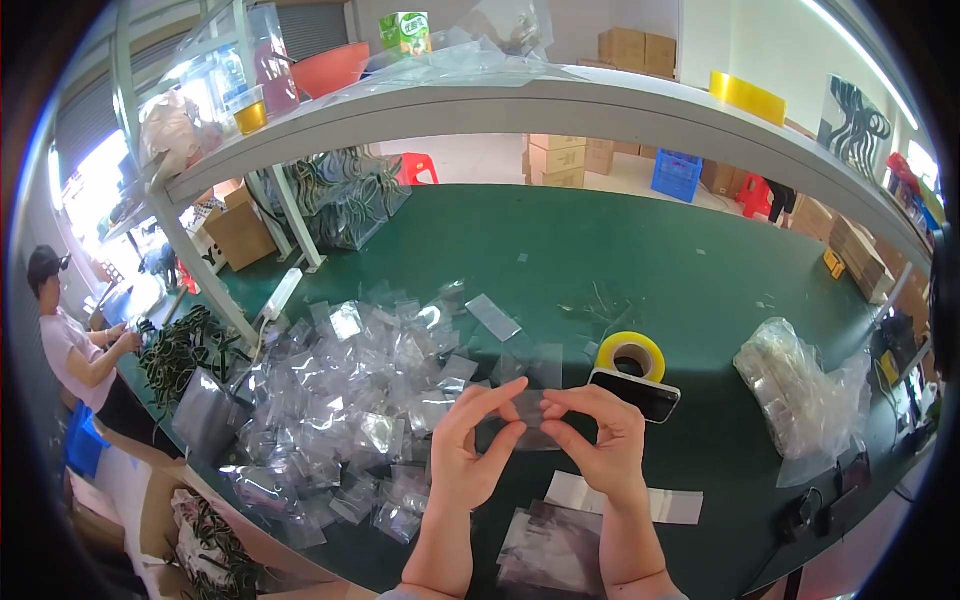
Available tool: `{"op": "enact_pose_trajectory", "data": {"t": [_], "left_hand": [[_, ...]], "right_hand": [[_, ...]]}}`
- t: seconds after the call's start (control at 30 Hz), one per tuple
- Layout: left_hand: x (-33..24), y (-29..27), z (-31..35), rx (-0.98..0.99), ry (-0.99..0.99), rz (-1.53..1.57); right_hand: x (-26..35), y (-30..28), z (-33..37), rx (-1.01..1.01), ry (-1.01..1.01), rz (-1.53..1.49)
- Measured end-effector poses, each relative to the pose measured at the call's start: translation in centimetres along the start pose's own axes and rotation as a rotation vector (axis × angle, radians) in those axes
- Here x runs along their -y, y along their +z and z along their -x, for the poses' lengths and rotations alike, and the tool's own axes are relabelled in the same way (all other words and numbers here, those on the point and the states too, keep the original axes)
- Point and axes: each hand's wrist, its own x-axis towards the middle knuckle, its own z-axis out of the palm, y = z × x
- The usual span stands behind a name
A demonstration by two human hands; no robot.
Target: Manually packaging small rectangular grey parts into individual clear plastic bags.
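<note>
The bench [620,250] is green and fills most of the view, with a grey shelf [560,105] arching over its far edge. A wide heap of clear bags [360,400] covers the bench's left half, reaching to its near edge. At the right edge sits a bulging sack [800,390] of more clear bags. Near the middle a phone [635,393] lies flat with a yellow tape roll [631,353] touching its far side. Flat sheets [665,503] lie at the near edge, by the wrists.

Both forearms rise from the lower edge, wrists slightly bent inward. The left hand [465,450] and right hand [600,440] meet above the bench's near middle, each pinching one end of a small clear bag [527,410] between thumb and fingers; the remaining fingers curl loosely beneath. The bag is stretched level between them.

The bag is transparent and hard to make out against the green; its lower edge blurs into the palms. A dark sheet [555,550] between the forearms is smeared and cut off. At the far left corner a person [75,340] is partly cropped by the rim.
</note>
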Motion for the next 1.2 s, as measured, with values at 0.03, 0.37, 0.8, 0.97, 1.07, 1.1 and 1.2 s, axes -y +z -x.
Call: {"op": "enact_pose_trajectory", "data": {"t": [0.03,0.37,0.8,0.97,1.07,1.1,1.2], "left_hand": [[0.0,0.0,-0.2,0.013,-0.006,-0.012],[0.2,-2.1,-0.3,0.137,0.053,-0.440],[-1.7,-5.9,0.6,-0.564,0.070,-0.506],[-0.9,-3.7,0.7,0.091,0.202,-0.451],[-1.3,-3.0,0.5,0.312,0.193,-0.392],[-1.0,-3.0,0.6,0.301,0.206,-0.410],[-1.1,-4.1,1.0,0.227,0.218,-0.482]], "right_hand": [[0.1,0.0,-0.1,0.001,0.025,0.013],[-0.3,0.3,-0.6,0.099,-0.154,0.474],[0.4,-0.8,0.3,0.488,0.075,0.604],[1.6,-0.8,0.0,0.536,0.081,0.643],[0.5,-1.7,-0.8,0.550,0.064,0.599],[0.6,-1.7,-1.5,0.585,0.084,0.629],[1.8,-0.8,-2.5,0.620,0.161,0.735]]}}
